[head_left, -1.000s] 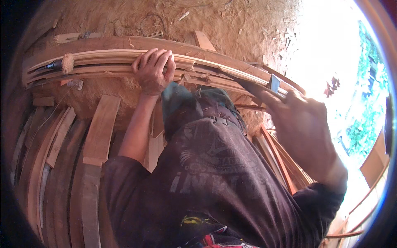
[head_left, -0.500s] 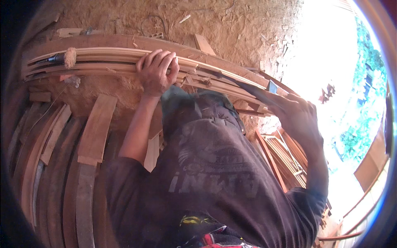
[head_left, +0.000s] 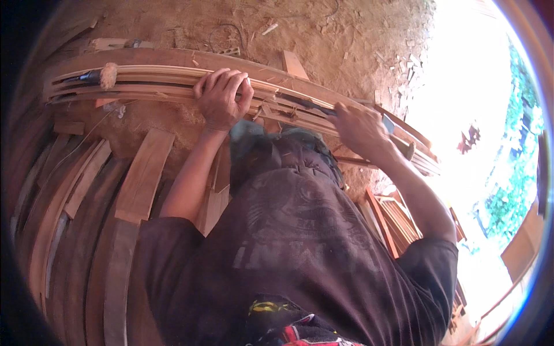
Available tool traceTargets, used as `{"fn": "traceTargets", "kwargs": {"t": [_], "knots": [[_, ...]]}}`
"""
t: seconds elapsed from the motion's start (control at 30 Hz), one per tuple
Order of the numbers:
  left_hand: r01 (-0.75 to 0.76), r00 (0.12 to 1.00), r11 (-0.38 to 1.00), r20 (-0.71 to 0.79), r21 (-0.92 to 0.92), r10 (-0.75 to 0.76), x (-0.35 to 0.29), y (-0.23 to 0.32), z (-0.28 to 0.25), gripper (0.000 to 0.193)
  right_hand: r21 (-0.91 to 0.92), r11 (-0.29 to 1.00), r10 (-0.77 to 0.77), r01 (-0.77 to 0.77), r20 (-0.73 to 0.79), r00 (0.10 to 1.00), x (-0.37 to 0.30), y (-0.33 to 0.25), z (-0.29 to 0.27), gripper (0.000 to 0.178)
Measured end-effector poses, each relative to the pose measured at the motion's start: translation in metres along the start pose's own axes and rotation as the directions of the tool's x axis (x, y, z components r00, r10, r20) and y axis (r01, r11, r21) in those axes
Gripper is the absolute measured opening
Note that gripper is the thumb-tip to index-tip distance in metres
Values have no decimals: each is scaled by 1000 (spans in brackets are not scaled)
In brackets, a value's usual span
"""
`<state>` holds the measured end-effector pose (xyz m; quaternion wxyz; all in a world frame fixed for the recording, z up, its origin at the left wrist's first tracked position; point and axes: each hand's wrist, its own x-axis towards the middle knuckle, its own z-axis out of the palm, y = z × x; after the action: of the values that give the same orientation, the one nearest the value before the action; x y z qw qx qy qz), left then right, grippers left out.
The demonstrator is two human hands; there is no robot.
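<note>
The right hand (head_left: 359,128) has slid leftward along the wooden slats (head_left: 173,81), fingers apparently closed on a dark tool (head_left: 388,123), while the left hand (head_left: 222,99) curls over them.

Rough, matt wooden slats (head_left: 173,78)
</note>
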<state>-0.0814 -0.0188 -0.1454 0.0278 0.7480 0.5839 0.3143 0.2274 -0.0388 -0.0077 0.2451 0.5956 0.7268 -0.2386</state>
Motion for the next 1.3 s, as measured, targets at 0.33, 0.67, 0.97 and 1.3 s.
{"fn": "traceTargets", "kwargs": {"t": [0.33,0.67,0.97,1.3], "knots": [[22,1000,1000,9,4,-22,-2,0,-1,11,274,962,-21,25,-17,1000,11,-11,-7,32],[-9,1000,1000,7,-2,9,-5,-1,2,13,404,911,-33,78,-117,993,15,5,25,34],[-10,999,998,46,65,7,-3,6,0,11,174,985,-4,10,-35,999,24,-15,19,30],[-13,991,998,134,56,6,-2,1,-1,24,861,505,286,58,-231,930,-32,55,-55,44]]}}
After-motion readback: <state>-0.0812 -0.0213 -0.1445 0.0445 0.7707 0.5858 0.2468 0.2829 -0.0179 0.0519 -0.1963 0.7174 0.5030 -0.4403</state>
